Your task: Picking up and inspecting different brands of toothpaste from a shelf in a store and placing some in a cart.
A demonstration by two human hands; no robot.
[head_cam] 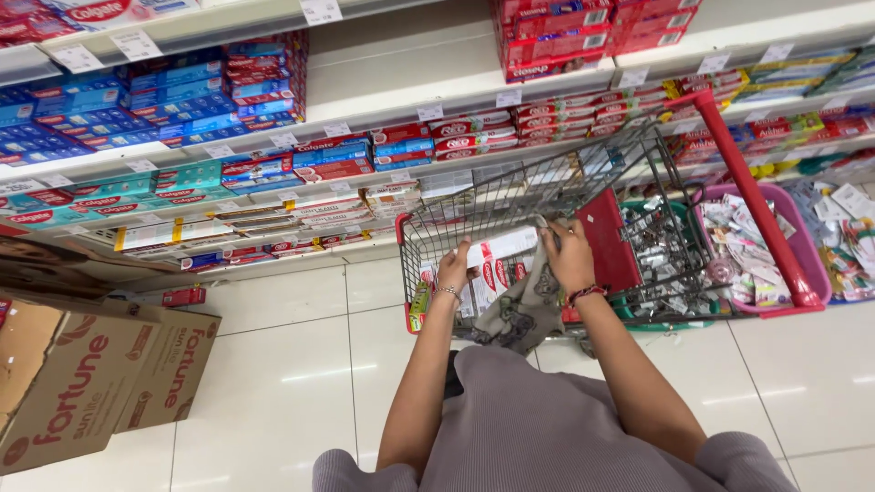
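Your left hand [453, 270] curls its fingers [460, 256] closed on the edge of a white-and-red toothpaste carton [501, 251] inside the wire shopping cart [538, 187]. Your right hand [570, 255] pinches shut on the top of a grey patterned cloth bag [524, 310] that droops over the cart's near rim. The carton is slick, flat-sided card, so a grip on one edge could let it tip and slide down among the other boxes. The limp cloth could snag on the thin wire mesh, or slip out onto the glossy floor tiles [301, 364]. The red plastic handle [747, 196] is rigid and smooth. Stacked cartons fill the shelves [401, 82] just beyond; a brown cardboard box [100, 378] sits well apart at your left.
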